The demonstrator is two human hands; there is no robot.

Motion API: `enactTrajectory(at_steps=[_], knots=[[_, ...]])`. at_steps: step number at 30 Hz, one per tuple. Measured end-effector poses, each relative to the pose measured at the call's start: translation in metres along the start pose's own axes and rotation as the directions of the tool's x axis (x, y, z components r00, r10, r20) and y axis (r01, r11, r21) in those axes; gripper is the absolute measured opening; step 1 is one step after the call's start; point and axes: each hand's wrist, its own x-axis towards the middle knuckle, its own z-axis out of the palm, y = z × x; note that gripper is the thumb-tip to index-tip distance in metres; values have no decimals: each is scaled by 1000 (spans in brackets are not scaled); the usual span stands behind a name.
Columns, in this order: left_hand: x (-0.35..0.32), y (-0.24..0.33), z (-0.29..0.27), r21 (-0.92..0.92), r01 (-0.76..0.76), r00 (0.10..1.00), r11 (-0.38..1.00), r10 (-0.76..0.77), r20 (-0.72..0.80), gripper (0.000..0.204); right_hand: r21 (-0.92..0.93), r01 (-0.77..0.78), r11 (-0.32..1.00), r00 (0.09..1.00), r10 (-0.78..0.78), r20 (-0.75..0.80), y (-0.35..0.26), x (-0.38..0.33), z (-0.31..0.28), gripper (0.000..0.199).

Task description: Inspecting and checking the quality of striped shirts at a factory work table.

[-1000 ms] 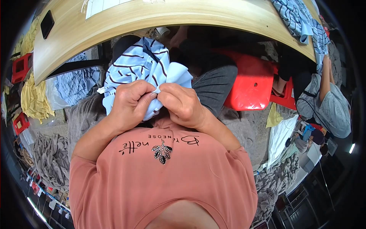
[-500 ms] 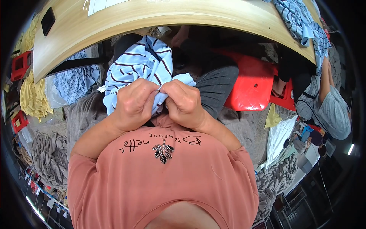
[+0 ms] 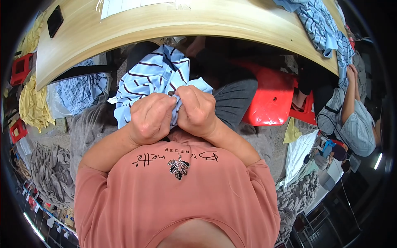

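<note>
Both fists closed on striped blue-and-white shirt (image 3: 155,74) at chest: left hand (image 3: 151,118) and right hand (image 3: 197,110) touching, pinching fabric by dark button (image 3: 171,93), below counter (image 3: 206,20) edge.

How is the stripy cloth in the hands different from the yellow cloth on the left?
The striped cloth is light blue with dark stripes; the yellow cloth is plain. The striped cloth is bunched in the left hand and right hand; the yellow cloth lies in a pile, untouched. Both are crumpled fabric.
</note>
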Motion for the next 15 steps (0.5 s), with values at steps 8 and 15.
enactTrajectory(at_steps=[8,15], knots=[[1,2,-6,-172,66,998,983,-68,-3,36,82,120,989,985,-109,-134,-7,13,-14,27],[-24,-22,-58,-139,355,934,925,-358,-1,33,210,235,949,935,-280,218,-12,15,-9,33]])
